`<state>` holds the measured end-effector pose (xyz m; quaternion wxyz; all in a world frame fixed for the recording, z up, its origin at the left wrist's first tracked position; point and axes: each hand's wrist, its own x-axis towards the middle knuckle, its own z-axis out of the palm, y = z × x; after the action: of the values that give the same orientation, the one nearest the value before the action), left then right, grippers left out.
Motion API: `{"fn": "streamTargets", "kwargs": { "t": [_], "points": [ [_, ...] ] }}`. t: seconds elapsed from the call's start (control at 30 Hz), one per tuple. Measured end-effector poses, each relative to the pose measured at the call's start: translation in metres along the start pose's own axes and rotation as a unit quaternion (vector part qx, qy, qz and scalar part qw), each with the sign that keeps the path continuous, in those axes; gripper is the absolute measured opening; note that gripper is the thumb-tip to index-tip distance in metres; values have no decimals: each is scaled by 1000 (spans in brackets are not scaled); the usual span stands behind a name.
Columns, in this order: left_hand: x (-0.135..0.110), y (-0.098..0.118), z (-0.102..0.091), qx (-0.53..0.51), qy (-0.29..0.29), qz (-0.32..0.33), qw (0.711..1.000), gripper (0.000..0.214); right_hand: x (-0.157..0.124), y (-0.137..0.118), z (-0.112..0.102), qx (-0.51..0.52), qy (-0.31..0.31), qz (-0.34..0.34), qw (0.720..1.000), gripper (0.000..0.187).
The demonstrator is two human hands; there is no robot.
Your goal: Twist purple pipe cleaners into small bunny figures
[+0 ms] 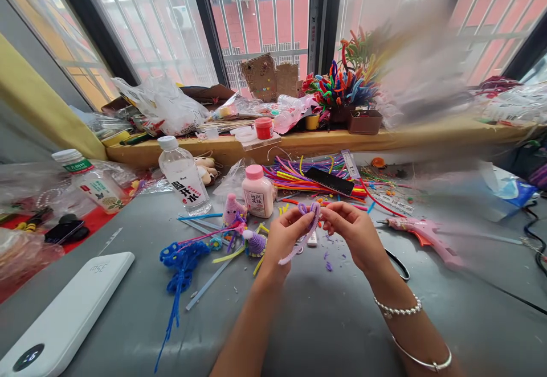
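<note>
My left hand [282,232] pinches a light purple pipe cleaner [315,217] bent into loops. One paler end of it hangs below the left fingers. My right hand [352,230] has its fingertips drawn together at the right side of the loops, seemingly gripping the same pipe cleaner; the exact contact is hard to see. Beneath the hands, small purple fluff bits [329,265] lie on the grey table [325,331]. Left of my left hand are a pink crocheted figure [234,210], a purple wound piece [256,244] and a blue fuzzy piece [183,263].
A pink glue gun [431,237] lies at the right with its cord. Behind the hands are a phone [329,181], a bundle of pipe cleaners [284,175], a pink-capped bottle [258,192] and a water bottle [183,176]. A white power bank [81,308] sits front left.
</note>
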<state>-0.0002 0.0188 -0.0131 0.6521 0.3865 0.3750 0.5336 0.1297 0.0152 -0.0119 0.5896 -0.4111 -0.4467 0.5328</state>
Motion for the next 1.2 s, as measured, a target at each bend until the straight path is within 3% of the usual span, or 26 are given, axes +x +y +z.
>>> {"fn": "streamTargets", "kwargs": {
  "t": [0.9,1.2],
  "points": [
    [0,-1,2,-4,-18,7,1000,17,-2,-2,1,-87,5,-7,996,23],
    [0,-2,0,25,-32,10,999,21,-1,1,-3,-93,26,-92,991,17]
  ]
}}
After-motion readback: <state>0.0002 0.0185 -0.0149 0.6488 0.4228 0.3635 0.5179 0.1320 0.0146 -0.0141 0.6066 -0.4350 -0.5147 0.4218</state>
